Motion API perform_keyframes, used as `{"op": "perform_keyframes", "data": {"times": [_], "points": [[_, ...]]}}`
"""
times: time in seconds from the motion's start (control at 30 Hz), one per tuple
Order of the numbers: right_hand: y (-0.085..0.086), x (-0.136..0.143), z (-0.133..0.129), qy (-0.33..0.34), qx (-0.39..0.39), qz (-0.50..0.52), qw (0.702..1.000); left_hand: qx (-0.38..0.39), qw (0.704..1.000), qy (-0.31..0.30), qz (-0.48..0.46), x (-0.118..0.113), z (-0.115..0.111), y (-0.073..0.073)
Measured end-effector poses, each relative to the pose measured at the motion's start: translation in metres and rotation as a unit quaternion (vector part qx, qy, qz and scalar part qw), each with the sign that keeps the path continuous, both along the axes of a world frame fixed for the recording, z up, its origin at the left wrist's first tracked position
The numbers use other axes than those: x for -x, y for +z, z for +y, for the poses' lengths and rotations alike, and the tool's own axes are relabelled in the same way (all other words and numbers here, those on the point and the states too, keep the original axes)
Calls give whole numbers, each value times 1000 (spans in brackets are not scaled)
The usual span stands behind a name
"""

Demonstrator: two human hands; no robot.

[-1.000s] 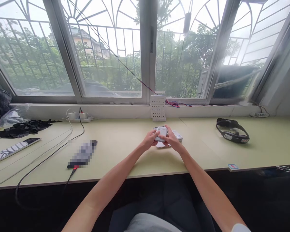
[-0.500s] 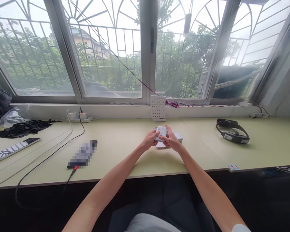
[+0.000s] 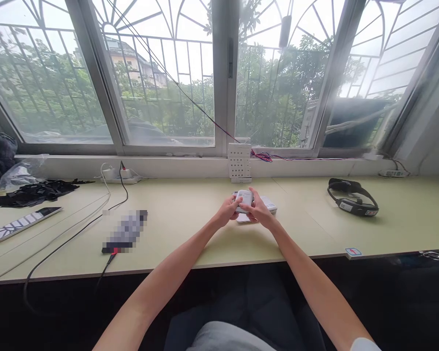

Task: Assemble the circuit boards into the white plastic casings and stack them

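Between both hands is a small white rounded case with faint print on its face. My left hand grips its left side, thumb on the face. My right hand closes on the right side, thumb across the lower part and a finger at the upper right corner. Behind my right hand lies a white box, partly hidden. Under the hands, a flat white piece shows on the pale yellow-green table; what it is, I cannot tell.
To the right lies a black headband device. On the left are a phone, black straps, cables and a blurred-out dark object. A white perforated panel stands against the sill, near a power strip.
Both hands keep hold of the white case in nearly the same place. The camera view has shifted very slightly.
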State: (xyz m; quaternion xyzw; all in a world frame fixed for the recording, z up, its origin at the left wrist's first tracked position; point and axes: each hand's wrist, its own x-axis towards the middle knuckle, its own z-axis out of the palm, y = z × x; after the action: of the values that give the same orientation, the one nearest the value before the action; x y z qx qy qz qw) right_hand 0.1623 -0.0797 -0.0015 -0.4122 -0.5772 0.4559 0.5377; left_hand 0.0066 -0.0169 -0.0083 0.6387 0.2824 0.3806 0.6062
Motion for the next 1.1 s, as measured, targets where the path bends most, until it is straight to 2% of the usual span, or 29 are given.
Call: {"op": "perform_keyframes", "data": {"times": [0.17,0.5,0.7,0.97,1.1], "points": [[-3,0,3,-31,3,-16,999,-18,1000,-9,-12,-1,4,-5],[-3,-1,4,-6,4,5,1000,-30,999,-11,-13,-2,3,-4],[-2,-1,3,-21,4,-3,1000,-35,999,-4,-10,-2,0,-1],[-4,0,7,-34,-18,10,999,-23,999,-6,-28,-2,3,-4],[-2,-1,4,-18,-18,6,1000,-20,999,2,-26,-2,1,-2]]}}
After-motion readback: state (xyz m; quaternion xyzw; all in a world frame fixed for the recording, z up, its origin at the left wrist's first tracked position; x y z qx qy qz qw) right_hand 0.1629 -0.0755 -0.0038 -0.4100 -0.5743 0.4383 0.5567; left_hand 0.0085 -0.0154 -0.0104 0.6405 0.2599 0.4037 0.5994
